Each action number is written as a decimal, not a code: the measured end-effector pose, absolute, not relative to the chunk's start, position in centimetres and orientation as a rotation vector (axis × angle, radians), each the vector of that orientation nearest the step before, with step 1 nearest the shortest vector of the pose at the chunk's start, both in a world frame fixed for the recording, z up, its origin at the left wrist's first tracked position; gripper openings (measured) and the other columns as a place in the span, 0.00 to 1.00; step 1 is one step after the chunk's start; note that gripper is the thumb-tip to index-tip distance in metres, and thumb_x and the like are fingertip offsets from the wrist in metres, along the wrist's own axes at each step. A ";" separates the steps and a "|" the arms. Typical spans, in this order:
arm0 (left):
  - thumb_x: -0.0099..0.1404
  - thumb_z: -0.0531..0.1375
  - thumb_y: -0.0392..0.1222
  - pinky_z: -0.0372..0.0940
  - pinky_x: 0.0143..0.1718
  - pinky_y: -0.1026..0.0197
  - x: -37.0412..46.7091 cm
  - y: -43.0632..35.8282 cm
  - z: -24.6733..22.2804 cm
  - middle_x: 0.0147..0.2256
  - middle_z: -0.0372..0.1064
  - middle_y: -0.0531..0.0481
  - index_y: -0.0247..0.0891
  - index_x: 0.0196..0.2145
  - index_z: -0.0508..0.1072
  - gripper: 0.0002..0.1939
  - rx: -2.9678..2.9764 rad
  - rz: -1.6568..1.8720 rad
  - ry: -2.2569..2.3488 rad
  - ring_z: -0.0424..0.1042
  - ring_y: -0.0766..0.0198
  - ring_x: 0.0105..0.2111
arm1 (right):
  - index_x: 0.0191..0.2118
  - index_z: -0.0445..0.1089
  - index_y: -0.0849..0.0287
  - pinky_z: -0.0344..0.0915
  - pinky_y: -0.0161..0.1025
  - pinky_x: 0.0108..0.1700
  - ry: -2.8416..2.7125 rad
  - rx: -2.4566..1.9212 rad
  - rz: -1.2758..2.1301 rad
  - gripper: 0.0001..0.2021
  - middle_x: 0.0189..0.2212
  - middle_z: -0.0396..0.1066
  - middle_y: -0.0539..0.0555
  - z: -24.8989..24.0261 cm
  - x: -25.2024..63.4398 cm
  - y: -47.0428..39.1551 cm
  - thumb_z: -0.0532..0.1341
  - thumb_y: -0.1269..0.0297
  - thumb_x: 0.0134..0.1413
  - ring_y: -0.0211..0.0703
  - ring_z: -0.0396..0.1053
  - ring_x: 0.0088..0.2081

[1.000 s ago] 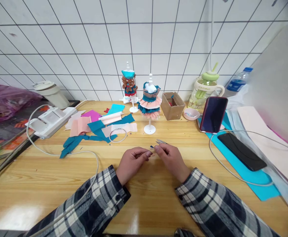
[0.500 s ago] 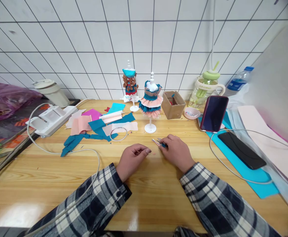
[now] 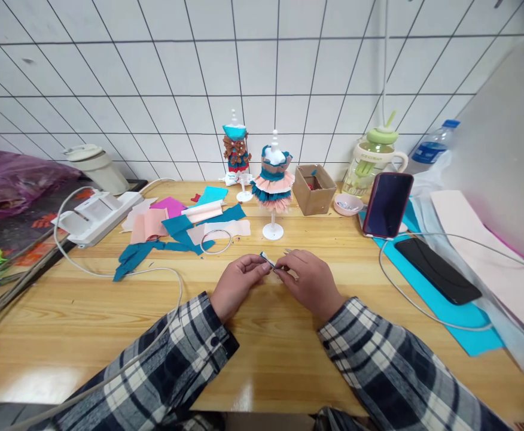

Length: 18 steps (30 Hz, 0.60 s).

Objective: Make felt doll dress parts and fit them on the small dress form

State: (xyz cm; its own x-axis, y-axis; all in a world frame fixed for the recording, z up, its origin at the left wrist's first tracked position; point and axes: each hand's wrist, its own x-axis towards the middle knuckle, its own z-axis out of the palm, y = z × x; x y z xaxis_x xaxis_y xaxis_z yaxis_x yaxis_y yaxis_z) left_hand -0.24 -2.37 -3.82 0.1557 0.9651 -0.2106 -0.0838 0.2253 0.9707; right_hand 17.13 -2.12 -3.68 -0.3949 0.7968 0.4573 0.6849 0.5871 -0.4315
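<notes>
Over the middle of the table, my left hand (image 3: 238,282) and my right hand (image 3: 311,281) meet at the fingertips. Both are closed on a small folded strip, white and dark blue (image 3: 267,259); its exact kind is too small to tell. A thin metallic tip pokes out above my right fingers, the rest hidden by the hand. Just beyond stands a small white dress form (image 3: 273,230) wearing a ruffled teal and peach crepe paper dress (image 3: 273,188). Behind it, a second dress form (image 3: 244,196) wears a brown, red and turquoise outfit (image 3: 235,149).
Crepe paper scraps (image 3: 149,225) and a ring (image 3: 217,242) lie left of centre, near a power strip (image 3: 96,220). A cardboard box (image 3: 314,193), pink bowl (image 3: 348,204), standing phone (image 3: 386,205), flat phone (image 3: 438,270) and cable are on the right.
My right hand has moved left to meet my left hand. The small strip, earlier at my right fingers alone, is now between both hands' fingertips.
</notes>
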 end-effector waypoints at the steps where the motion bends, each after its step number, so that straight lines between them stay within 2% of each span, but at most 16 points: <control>1: 0.54 0.66 0.45 0.62 0.34 0.66 -0.3 -2.3 -3.9 0.33 0.74 0.49 0.36 0.34 0.75 0.12 1.016 0.994 1.103 0.70 0.65 0.35 | 0.34 0.70 0.56 0.59 0.36 0.37 -2.160 -1.166 0.257 0.06 0.29 0.70 0.51 -3.7 17.1 -2.1 0.57 0.63 0.59 0.41 0.66 0.34; 5: 0.54 0.67 0.45 0.63 0.35 0.66 -0.5 -2.2 -4.3 0.32 0.73 0.49 0.35 0.32 0.75 0.11 0.980 1.027 1.071 0.69 0.66 0.33 | 0.38 0.70 0.56 0.60 0.36 0.38 -2.204 -1.086 0.353 0.09 0.32 0.71 0.51 -3.7 18.6 -1.2 0.59 0.58 0.57 0.40 0.67 0.35; 7: 0.55 0.66 0.45 0.63 0.36 0.66 -0.6 -2.1 -4.3 0.32 0.73 0.49 0.35 0.32 0.74 0.11 0.970 1.050 1.074 0.69 0.67 0.33 | 0.44 0.70 0.56 0.61 0.37 0.40 -2.207 -1.196 0.286 0.14 0.34 0.71 0.53 -3.8 19.9 -0.2 0.59 0.55 0.56 0.42 0.67 0.37; 10: 0.55 0.65 0.45 0.63 0.37 0.65 -0.8 -2.0 -4.2 0.31 0.72 0.49 0.35 0.32 0.73 0.11 0.983 1.071 1.085 0.69 0.67 0.34 | 0.48 0.70 0.52 0.60 0.38 0.40 -2.272 -1.385 0.203 0.15 0.36 0.72 0.53 -4.3 21.7 1.2 0.60 0.56 0.56 0.44 0.66 0.40; 13: 0.55 0.65 0.45 0.63 0.37 0.65 -0.8 -2.0 -4.0 0.31 0.72 0.49 0.35 0.32 0.73 0.11 1.011 1.073 1.089 0.69 0.66 0.33 | 0.44 0.73 0.50 0.59 0.37 0.41 -2.365 -1.443 0.235 0.10 0.35 0.72 0.52 -5.1 22.2 2.0 0.60 0.60 0.57 0.43 0.67 0.41; 18: 0.56 0.65 0.46 0.63 0.37 0.66 -0.8 -2.0 -4.1 0.31 0.72 0.50 0.35 0.32 0.72 0.11 1.021 1.087 1.092 0.69 0.66 0.33 | 0.38 0.76 0.54 0.60 0.37 0.41 -2.263 -1.437 0.231 0.09 0.35 0.73 0.53 -5.0 21.3 1.7 0.58 0.63 0.59 0.41 0.67 0.39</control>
State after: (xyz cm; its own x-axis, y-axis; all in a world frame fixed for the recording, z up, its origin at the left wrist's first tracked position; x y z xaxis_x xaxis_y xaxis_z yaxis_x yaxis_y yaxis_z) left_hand -0.83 -1.99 -4.08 0.1148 0.9813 -0.1545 -0.1493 0.1708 0.9739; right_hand 21.29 1.66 -4.96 -0.3583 0.8908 0.2796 0.8160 0.4443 -0.3698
